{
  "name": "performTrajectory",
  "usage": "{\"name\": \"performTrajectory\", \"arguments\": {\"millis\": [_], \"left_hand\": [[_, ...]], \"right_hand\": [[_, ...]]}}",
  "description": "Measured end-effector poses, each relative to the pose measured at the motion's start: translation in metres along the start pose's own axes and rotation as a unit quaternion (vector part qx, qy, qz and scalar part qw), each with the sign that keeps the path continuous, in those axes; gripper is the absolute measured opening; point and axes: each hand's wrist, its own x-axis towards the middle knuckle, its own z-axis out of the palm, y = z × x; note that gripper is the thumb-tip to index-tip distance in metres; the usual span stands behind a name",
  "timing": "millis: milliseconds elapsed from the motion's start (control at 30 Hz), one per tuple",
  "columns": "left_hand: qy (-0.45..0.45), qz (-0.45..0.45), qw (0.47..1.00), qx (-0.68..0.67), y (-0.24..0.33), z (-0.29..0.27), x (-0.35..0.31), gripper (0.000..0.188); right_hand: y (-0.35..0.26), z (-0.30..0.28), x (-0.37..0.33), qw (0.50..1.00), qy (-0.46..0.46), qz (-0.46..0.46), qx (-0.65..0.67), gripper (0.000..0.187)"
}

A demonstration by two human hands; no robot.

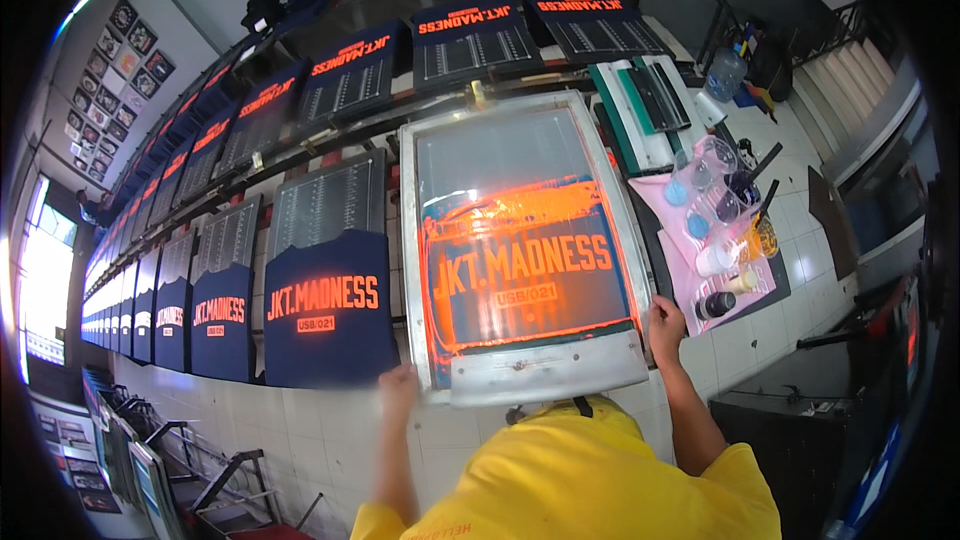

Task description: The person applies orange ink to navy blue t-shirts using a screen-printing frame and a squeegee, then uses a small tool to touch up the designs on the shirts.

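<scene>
A silkscreen frame (590,130) with a pale metal rim lies in front of me, its mesh smeared with bright orange ink (510,212) around a block of lettering. Across its near end rests a wide grey squeegee (550,365). My left hand (398,386), slightly blurred, is closed at the frame's near left edge. On the opposite side, my right hand (665,328) has its fingers curled at the near right edge. Just left of the frame, a navy shirt (330,350) with orange print is spread over a dark board (330,195).
Rows of printed navy shirts on boards (222,315) run far left, with another row (465,25) behind. To the right, green-edged squeegees (650,105) lie beside a pink cloth (690,305) holding cups and a dark jar (714,305). A water bottle (725,75) stands farther back.
</scene>
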Motion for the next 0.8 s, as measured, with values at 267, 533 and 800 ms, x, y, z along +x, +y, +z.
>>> {"name": "performTrajectory", "arguments": {"millis": [267, 533, 800], "left_hand": [[0.018, 0.046, 0.999, 0.004, 0.037, -0.002, -0.018, 0.036], [-0.135, 0.412, 0.864, 0.256, 0.121, -0.025, -0.102, 0.042], [-0.197, 0.371, 0.831, 0.364, 0.163, 0.002, -0.057, 0.048]], "right_hand": [[-0.004, -0.019, -0.001, 0.983, -0.053, -0.124, -0.121, 0.032], [-0.086, -0.073, -0.058, 0.808, -0.334, -0.405, -0.268, 0.056], [-0.112, -0.046, -0.022, 0.791, -0.348, -0.393, -0.313, 0.036]]}}
